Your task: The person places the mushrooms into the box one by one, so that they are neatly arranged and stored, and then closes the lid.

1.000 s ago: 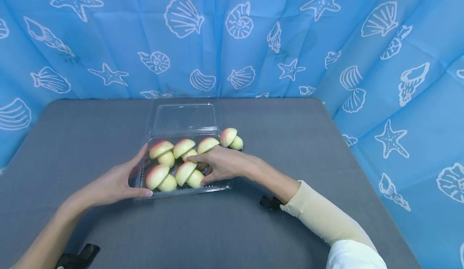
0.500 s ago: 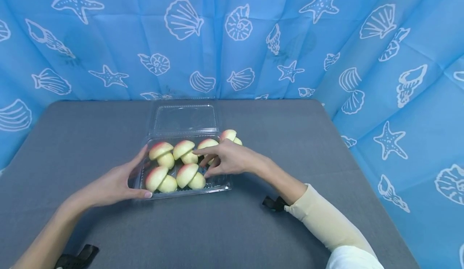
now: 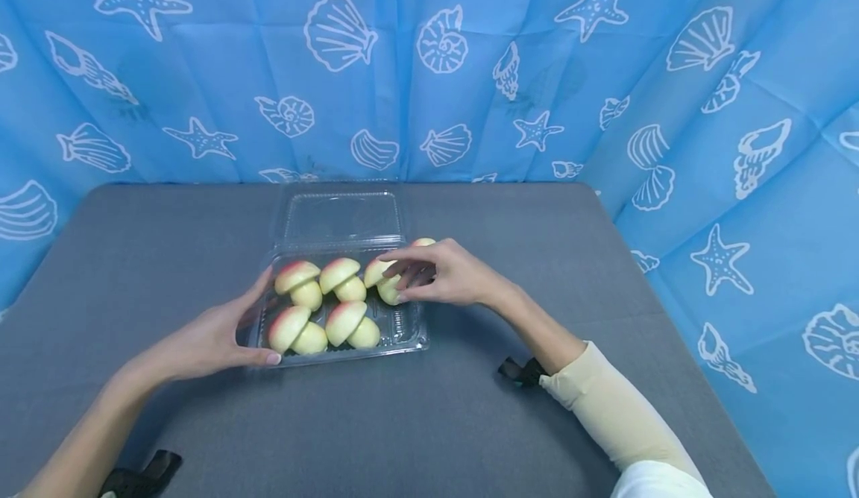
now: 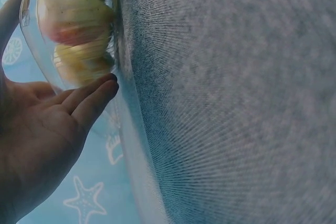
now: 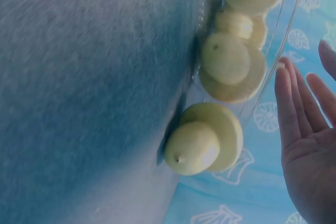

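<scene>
A clear plastic clamshell box (image 3: 401, 328) holds several mushroom-shaped pieces, pale yellow with red-tinged caps. In its front row lie a left mushroom (image 3: 295, 332) and a second mushroom (image 3: 353, 326). My left hand (image 3: 211, 339) spans the box's left side, thumb at the front edge, its straight fingers (image 4: 94, 103) against the wall in the left wrist view. Over the back right corner is my right hand (image 3: 451, 273), its fingers extended above the back-row mushroom (image 3: 381, 274), partly covering it. The right wrist view shows nothing in the right hand (image 5: 310, 140).
One more mushroom (image 5: 202, 140) lies on the table just outside the box's right side, mostly hidden by the right hand in the head view. The box's lid (image 3: 344, 215) is folded back flat behind it. A blue shell-patterned curtain (image 3: 403, 73) borders the grey table (image 3: 416, 423).
My right hand has left the front-row mushroom and moved back and to the right, over the back right corner of the box. The left hand keeps its place.
</scene>
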A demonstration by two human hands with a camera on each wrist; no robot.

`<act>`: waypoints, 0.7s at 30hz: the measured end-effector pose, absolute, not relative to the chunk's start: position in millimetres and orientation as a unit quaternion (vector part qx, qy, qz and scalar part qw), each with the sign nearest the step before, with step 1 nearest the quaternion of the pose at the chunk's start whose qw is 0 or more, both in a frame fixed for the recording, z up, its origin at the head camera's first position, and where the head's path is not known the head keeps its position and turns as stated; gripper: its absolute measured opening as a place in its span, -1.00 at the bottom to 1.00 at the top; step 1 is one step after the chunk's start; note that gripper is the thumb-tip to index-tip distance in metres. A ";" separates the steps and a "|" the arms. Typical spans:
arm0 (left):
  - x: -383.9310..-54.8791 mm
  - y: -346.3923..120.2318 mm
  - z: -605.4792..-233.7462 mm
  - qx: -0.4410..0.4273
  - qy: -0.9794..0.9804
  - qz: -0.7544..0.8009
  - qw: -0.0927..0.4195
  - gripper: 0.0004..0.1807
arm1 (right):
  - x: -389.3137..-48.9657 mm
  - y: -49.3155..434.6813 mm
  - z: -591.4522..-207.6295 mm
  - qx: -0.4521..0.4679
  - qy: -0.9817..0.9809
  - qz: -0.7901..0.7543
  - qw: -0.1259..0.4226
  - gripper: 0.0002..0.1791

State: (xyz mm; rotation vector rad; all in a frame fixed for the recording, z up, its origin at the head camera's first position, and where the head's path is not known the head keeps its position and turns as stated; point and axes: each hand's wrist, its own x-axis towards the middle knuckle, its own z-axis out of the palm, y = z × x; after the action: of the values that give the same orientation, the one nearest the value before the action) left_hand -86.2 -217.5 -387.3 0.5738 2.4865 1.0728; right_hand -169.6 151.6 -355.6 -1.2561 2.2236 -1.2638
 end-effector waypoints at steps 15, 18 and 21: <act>-87.0 -218.7 -389.8 0.207 0.887 0.373 0.175 0.37 | -188.3 184.6 -357.2 -0.427 0.815 -0.391 0.032 -0.45; -87.2 -219.0 -390.3 0.205 0.887 0.373 0.178 0.37 | -192.4 189.7 -360.6 -0.419 0.818 -0.392 0.030 -0.46; -87.7 -219.2 -391.0 0.204 0.887 0.374 0.180 0.37 | -196.3 193.6 -364.2 -0.407 0.823 -0.394 0.030 -0.45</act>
State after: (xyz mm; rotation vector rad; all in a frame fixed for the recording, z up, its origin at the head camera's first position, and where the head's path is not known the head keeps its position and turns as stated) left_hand -87.7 -219.2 -391.0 0.5759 2.5056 1.0584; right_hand -196.3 193.6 -364.2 -1.2553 2.5382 -1.2140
